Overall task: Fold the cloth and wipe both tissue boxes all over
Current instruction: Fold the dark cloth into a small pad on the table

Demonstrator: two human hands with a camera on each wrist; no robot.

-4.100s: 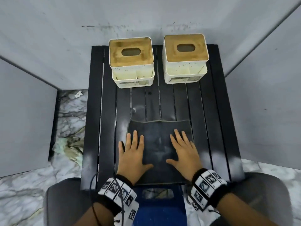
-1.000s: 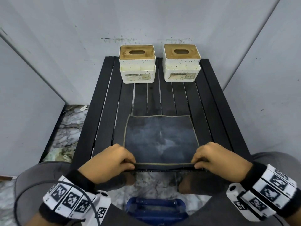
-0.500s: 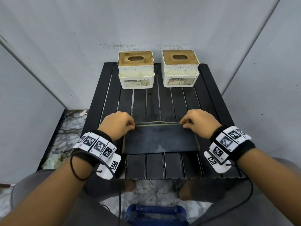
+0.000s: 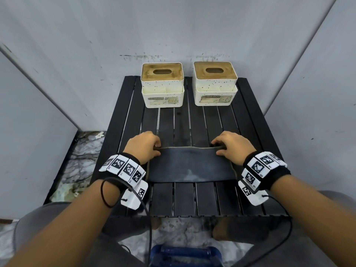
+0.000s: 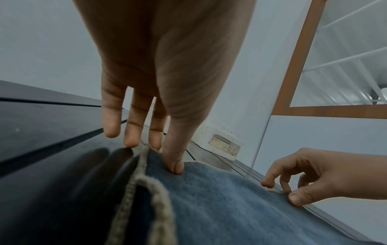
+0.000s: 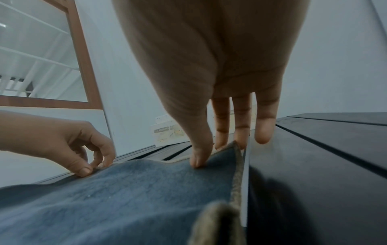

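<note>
A dark blue cloth with a tan hem lies folded in half on the black slatted table. My left hand pinches its far left corner, and my right hand pinches its far right corner. In the left wrist view the thumb presses the cloth while the fingers reach behind the hem. The right wrist view shows the same pinch on the cloth by the right hand. Two cream tissue boxes with wooden lids stand at the table's far edge, one left and one right.
Grey walls close in the table on the left, back and right. Marble floor shows to the left of the table. A blue object sits on the floor between my knees. Bare slats lie between the cloth and the boxes.
Both hands lifted the cloth's near edge and carried it away from me onto the far edge, folding it in half. Over the last half second the hands have barely moved.
</note>
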